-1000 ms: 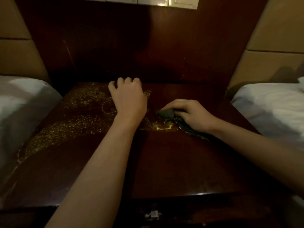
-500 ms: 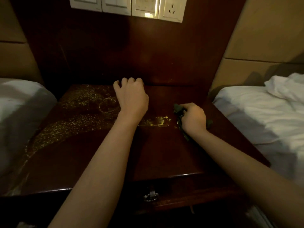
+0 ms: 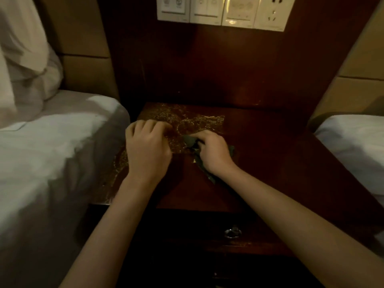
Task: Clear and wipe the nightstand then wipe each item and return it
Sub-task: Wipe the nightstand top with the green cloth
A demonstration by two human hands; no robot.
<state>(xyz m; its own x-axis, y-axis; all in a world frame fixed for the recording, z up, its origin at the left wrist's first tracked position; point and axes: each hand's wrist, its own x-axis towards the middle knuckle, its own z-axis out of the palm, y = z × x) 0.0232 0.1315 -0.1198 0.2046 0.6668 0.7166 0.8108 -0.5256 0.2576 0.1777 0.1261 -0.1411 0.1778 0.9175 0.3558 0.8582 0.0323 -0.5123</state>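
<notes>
My right hand (image 3: 216, 154) presses a dark cloth (image 3: 192, 143) onto the top of the dark wooden desk (image 3: 270, 163) at the centre of the frame, fingers (image 3: 200, 136) curled over the bunched fabric and gripping it. A tail of the cloth trails out below my wrist toward the lower middle of the frame, and a corner shows just to the right of my knuckles. My left hand (image 3: 147, 148) rests knuckles-up on the desk just to the left of the cloth, its fingers loosely curled with the tips on the wood, holding nothing that I can see. A glinting, speckled film of wet streaks (image 3: 182, 119) spreads over the left and rear parts of the desk top, from behind both hands down along its left edge; the right part of the top looks plain and dark. Below the front edge, at lower centre, a small metal drawer pull (image 3: 232, 232) catches the light. A row of pale wall switches and a socket (image 3: 224, 12) runs along the top of the frame on the dark wood back panel. A bed with white sheets (image 3: 52, 152) fills the left side, and the corner of a second bed (image 3: 353, 146) shows at the right edge.
</notes>
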